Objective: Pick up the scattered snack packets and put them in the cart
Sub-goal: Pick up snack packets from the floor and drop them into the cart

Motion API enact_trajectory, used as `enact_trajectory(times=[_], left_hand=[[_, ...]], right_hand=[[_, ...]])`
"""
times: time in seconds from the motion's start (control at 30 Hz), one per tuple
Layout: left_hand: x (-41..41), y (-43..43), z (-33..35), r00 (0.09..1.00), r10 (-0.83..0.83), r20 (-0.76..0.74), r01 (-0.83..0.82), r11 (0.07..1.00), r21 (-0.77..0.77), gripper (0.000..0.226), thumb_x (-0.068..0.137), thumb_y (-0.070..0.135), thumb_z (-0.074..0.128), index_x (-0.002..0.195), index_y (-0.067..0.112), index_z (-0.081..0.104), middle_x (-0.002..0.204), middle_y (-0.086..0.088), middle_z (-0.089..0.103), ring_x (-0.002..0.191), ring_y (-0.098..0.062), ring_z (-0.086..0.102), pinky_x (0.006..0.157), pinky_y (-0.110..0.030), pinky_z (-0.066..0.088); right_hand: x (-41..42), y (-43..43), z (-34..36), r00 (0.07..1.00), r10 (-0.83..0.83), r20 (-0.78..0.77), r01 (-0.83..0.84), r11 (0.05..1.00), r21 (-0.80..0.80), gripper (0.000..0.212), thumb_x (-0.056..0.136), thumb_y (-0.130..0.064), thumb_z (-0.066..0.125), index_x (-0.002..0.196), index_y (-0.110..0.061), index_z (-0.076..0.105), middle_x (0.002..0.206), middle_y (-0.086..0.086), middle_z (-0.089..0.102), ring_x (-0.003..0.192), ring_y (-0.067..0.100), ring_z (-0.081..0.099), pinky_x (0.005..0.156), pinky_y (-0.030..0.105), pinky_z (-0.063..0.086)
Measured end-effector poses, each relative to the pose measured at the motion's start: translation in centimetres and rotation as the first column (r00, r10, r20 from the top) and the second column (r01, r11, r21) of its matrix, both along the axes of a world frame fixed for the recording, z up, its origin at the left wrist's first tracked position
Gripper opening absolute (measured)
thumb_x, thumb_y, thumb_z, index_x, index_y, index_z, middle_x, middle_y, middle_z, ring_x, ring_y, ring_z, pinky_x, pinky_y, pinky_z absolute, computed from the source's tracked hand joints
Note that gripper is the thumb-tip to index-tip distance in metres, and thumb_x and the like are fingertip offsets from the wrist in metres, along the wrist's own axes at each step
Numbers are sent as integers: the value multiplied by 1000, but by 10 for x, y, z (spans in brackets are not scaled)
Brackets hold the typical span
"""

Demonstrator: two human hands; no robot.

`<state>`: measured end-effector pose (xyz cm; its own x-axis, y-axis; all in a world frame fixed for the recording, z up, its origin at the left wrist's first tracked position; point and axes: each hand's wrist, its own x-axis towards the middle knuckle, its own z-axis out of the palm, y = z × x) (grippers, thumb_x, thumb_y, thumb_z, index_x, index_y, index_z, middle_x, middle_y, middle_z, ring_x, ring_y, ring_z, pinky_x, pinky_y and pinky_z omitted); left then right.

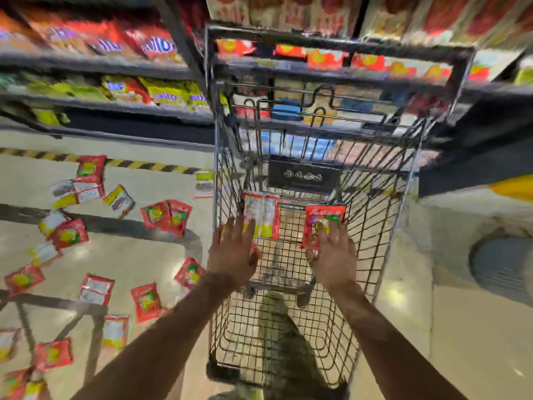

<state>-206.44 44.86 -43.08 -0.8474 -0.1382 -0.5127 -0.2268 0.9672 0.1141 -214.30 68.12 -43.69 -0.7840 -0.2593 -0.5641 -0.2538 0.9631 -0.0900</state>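
A black wire cart (403,226) stands in front of me, its basket open at the top. Both of my arms reach into it. My left hand (232,255) is spread with straight fingers, its fingertips over the lower left corner of a red and white snack packet (264,215) inside the basket. My right hand (334,255) is also spread flat, its fingers lying across the lower part of a red snack packet (323,217). Several more red and yellow scattered packets (165,216) lie on the floor left of the cart.
Shelves of snack bags (124,90) run along the back left, and more stock (326,60) sits behind the cart. A yellow-black striped line (144,164) marks the floor. A grey round fixture (501,267) stands at the right. The picture is blurred.
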Motion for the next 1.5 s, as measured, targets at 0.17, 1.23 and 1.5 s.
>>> enact_trajectory(times=[0.17,1.23,1.5], left_hand=[[75,-14,63,995,22,-101,-28,998,-55,84,81,40,68,156,12,41,157,-18,47,146,-40,42,118,-57,34],[929,-6,224,133,924,-359,-971,50,-232,76,88,58,60,153,25,41,157,-5,46,145,-30,41,114,-54,32],[1008,18,214,-16,943,-332,-974,-90,-209,75,89,60,58,154,27,41,157,-3,44,145,-30,40,114,-55,31]], right_hand=[[53,-36,58,991,124,-52,-127,990,-61,79,96,-63,20,163,-20,25,172,13,15,158,40,10,127,58,17],[709,-293,210,162,878,-450,-978,81,-192,75,87,-64,53,145,-17,52,151,17,52,141,39,46,112,53,43],[809,-298,210,40,914,-403,-973,-57,-225,72,93,-62,55,151,-20,46,161,13,42,152,36,33,119,53,34]])
